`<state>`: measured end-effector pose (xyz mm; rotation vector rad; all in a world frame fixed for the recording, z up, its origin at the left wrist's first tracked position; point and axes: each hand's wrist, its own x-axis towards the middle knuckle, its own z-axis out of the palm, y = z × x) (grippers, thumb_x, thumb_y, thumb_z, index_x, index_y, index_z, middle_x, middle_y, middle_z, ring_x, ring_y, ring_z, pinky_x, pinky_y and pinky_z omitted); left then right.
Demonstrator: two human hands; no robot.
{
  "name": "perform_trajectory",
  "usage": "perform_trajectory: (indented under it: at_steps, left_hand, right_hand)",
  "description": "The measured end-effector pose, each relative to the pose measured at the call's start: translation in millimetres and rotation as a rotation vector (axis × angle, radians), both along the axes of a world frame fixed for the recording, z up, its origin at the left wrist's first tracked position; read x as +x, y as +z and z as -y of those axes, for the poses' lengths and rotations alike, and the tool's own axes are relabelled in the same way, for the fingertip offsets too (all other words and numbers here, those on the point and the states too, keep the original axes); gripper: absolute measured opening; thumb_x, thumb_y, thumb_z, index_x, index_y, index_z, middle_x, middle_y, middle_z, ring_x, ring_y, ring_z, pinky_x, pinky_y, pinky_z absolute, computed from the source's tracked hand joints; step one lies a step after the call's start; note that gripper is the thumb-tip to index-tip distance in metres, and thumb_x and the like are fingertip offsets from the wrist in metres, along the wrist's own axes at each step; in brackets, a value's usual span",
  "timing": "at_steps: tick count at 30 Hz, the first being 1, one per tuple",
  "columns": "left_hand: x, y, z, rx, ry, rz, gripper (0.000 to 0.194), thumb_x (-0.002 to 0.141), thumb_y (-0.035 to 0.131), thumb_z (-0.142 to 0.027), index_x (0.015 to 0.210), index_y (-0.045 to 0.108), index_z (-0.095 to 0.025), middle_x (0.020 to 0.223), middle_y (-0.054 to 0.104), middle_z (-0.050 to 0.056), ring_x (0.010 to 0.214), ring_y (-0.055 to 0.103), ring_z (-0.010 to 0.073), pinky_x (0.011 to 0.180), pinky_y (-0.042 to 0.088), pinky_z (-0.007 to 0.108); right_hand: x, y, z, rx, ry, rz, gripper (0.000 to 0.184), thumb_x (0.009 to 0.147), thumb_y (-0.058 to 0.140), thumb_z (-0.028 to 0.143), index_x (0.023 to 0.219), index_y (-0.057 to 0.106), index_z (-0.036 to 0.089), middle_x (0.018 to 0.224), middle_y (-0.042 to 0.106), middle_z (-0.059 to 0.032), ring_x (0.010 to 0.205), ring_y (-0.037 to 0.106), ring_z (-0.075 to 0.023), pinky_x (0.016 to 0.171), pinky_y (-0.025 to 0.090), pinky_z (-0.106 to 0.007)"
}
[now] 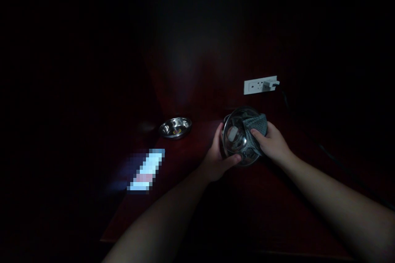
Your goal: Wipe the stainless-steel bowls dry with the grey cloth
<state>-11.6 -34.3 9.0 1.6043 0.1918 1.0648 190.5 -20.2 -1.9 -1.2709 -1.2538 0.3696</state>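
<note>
A shiny steel bowl (235, 135) is held tilted above the dark red table (271, 205), its open side facing me. My left hand (216, 158) is closed on the bowl's left rim, thumb on the lower edge. My right hand (271, 144) is closed on a grey cloth (254, 129) that is pressed into the bowl's right side and drapes over its rim.
A second steel bowl (175, 127) sits on the table to the left. A glowing, blurred flat screen (146, 171) lies at the table's left edge. A white wall socket (259, 85) with a plug and dark cable is behind. The room is very dark.
</note>
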Motion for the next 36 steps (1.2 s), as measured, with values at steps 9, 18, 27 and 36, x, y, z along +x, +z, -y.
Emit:
perform_trajectory:
  at_steps: [9, 18, 27, 36]
  left_hand:
    - [0.4, -2.7, -3.2, -0.003, 0.056, -0.013, 0.103, 0.067, 0.072, -0.034, 0.144, 0.004, -0.027, 0.146, 0.029, 0.015, 0.135, 0.025, 0.0365, 0.108, 0.022, 0.059]
    - [-0.2, -3.4, -2.6, 0.009, 0.053, -0.019, 0.099, 0.070, 0.070, -0.033, 0.144, 0.004, -0.026, 0.149, 0.024, 0.014, 0.136, 0.023, 0.0341, 0.109, 0.024, 0.055]
    - [1.7, -1.1, -3.5, 0.015, 0.018, 0.031, 0.094, 0.072, 0.068, -0.031, 0.144, 0.007, -0.023, 0.147, 0.030, 0.015, 0.135, 0.029, 0.0313, 0.110, 0.023, 0.051]
    - [0.2, -4.2, -4.1, 0.018, 0.039, -0.003, 0.095, 0.074, 0.066, -0.026, 0.144, 0.002, -0.024, 0.149, 0.026, 0.013, 0.136, 0.026, 0.0310, 0.111, 0.022, 0.051]
  right_hand:
    - [0.4, -1.7, -1.5, 0.003, -0.005, -0.002, 0.036, 0.074, 0.061, 0.040, 0.103, 0.057, 0.018, 0.094, 0.065, -0.0081, 0.085, 0.063, -0.0242, 0.081, 0.050, -0.044]
    - [-1.2, -1.3, -0.7, 0.009, 0.001, -0.025, 0.035, 0.074, 0.061, 0.039, 0.102, 0.056, 0.018, 0.095, 0.065, -0.0081, 0.085, 0.062, -0.0244, 0.079, 0.050, -0.043]
    - [-4.1, 3.2, 2.9, -0.041, 0.042, -0.099, 0.033, 0.075, 0.060, 0.040, 0.099, 0.056, 0.019, 0.094, 0.065, -0.0078, 0.086, 0.062, -0.0242, 0.080, 0.049, -0.043]
    - [-2.9, 4.1, 3.2, -0.038, 0.051, -0.128, 0.035, 0.072, 0.064, 0.038, 0.101, 0.057, 0.020, 0.094, 0.065, -0.0070, 0.086, 0.061, -0.0253, 0.082, 0.048, -0.043]
